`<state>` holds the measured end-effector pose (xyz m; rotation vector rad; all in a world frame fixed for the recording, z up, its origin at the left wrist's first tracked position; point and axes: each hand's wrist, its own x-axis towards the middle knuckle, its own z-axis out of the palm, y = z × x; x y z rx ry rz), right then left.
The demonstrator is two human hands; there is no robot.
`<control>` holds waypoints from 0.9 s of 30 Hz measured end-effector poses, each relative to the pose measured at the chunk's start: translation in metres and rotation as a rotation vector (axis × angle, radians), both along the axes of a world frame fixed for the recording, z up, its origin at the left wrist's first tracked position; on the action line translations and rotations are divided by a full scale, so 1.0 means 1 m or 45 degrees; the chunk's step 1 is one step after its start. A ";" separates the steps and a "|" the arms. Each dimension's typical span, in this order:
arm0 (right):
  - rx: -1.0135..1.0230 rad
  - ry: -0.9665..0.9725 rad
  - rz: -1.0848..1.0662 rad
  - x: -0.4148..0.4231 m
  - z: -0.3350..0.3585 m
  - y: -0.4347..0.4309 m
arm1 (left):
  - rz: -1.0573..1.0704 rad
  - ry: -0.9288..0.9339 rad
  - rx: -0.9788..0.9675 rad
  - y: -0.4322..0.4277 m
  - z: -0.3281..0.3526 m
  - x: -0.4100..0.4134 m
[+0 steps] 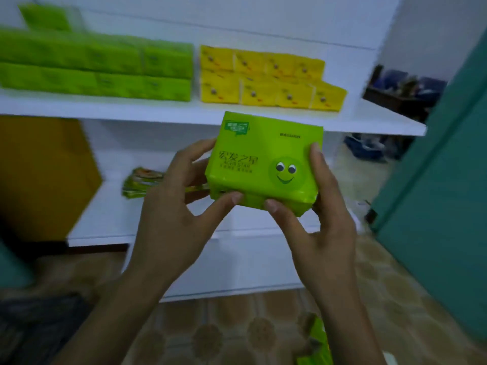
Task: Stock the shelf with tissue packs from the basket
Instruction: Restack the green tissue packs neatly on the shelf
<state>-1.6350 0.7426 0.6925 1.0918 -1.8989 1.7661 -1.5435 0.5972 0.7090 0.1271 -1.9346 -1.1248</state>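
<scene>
I hold a green tissue pack [266, 162] with a smiley face in front of the white shelf unit, just below the upper shelf board [158, 111]. My left hand [181, 206] grips its left end, thumb on the near edge. My right hand [316, 214] grips its right end, thumb on the near edge and a finger on the top face. On the upper shelf lie stacked green packs [105, 67] at the left and yellow packs [268, 80] at the right. More green packs [313, 346] show at the bottom edge; the basket itself is not visible.
A lower shelf board [105, 222] carries a small green-and-orange packet [142, 180] behind my left hand. An orange-brown box [44, 175] stands at the left. A teal panel [442, 180] rises at the right. Patterned floor tiles lie below.
</scene>
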 end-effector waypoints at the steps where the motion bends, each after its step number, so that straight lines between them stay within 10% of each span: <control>1: 0.000 0.012 0.026 0.010 0.002 -0.019 | 0.017 0.023 -0.010 -0.017 0.003 0.013; 20: 0.375 0.931 0.106 -0.021 0.135 -0.292 | 0.473 0.130 -0.471 -0.297 0.100 0.070; 27: 0.372 0.887 0.197 -0.095 0.215 -0.414 | 0.385 0.040 -0.491 -0.422 0.182 0.006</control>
